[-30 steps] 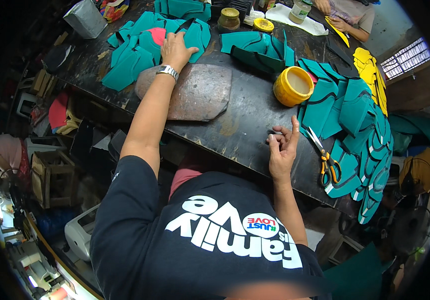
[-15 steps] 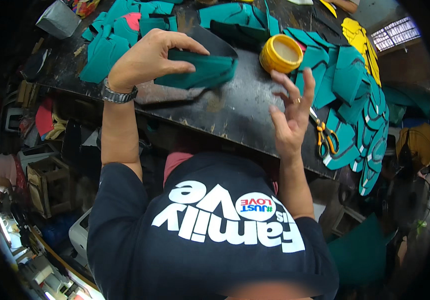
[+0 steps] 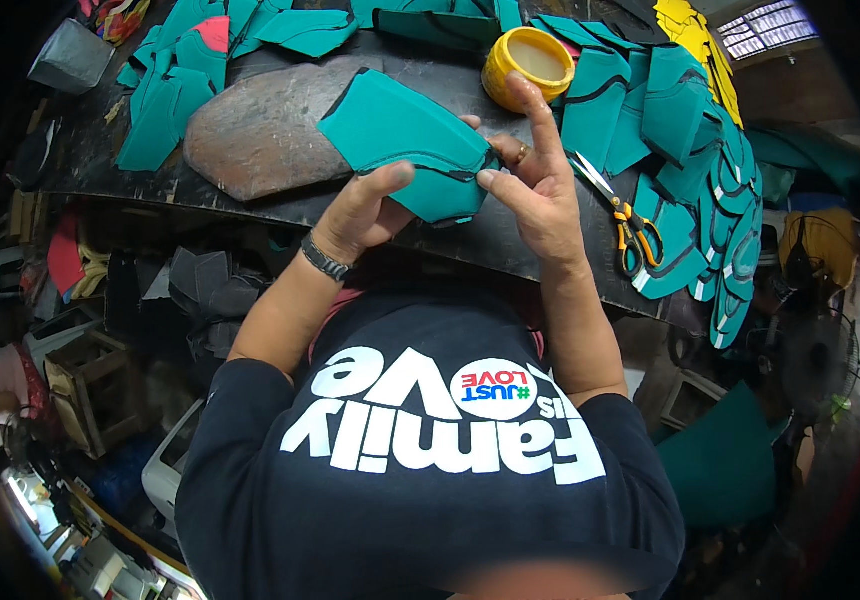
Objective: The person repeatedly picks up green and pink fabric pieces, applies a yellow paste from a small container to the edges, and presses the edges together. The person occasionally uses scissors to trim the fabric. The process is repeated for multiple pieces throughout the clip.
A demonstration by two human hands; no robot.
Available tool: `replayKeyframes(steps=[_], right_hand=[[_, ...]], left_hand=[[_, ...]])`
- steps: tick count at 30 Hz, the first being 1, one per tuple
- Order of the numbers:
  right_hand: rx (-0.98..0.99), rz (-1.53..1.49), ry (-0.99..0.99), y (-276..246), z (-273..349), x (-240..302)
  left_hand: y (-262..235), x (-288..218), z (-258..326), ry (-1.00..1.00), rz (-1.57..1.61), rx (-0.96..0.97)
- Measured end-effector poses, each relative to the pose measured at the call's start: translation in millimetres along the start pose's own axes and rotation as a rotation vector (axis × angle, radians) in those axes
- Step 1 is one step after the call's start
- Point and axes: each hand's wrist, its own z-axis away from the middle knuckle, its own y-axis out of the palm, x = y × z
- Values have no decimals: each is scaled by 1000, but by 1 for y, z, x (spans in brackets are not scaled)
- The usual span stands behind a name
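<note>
A teal fabric piece with black trim along its curved edge is held up over the near side of the black table. My left hand grips its lower left edge, thumb on top and the fingers mostly hidden beneath. At its right corner, my right hand pinches the black-trimmed tip between thumb and fingers, while the index finger points up and away. Just beyond that finger stands an open yellow tub of pale paste. A worn brown board lies partly under the fabric piece.
Orange-and-black scissors lie right of my right hand. Overlapping teal pieces cover the table's right side, and more teal pieces lie at the far left. Yellow pieces are stacked at the far right. A grey block sits at the far left corner.
The teal piece has been turned flat, its broad face now showing. My left hand has moved down and right beneath it; my right hand has closed on its right corner.
</note>
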Motion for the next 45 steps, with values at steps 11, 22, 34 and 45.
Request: replayKeyframes(steps=[11, 22, 34, 45], right_hand=[[-127, 1047, -290, -61, -64, 19], [-54, 1735, 46, -101, -121, 14], [-338, 1313, -365, -96, -79, -6], [-343, 1323, -492, -101, -70, -5]], left_hand=[[11, 0, 10, 25, -888, -271], [19, -41, -6, 131, 239, -216], [29, 0, -21, 96, -52, -358], [26, 8, -21, 65, -27, -336]])
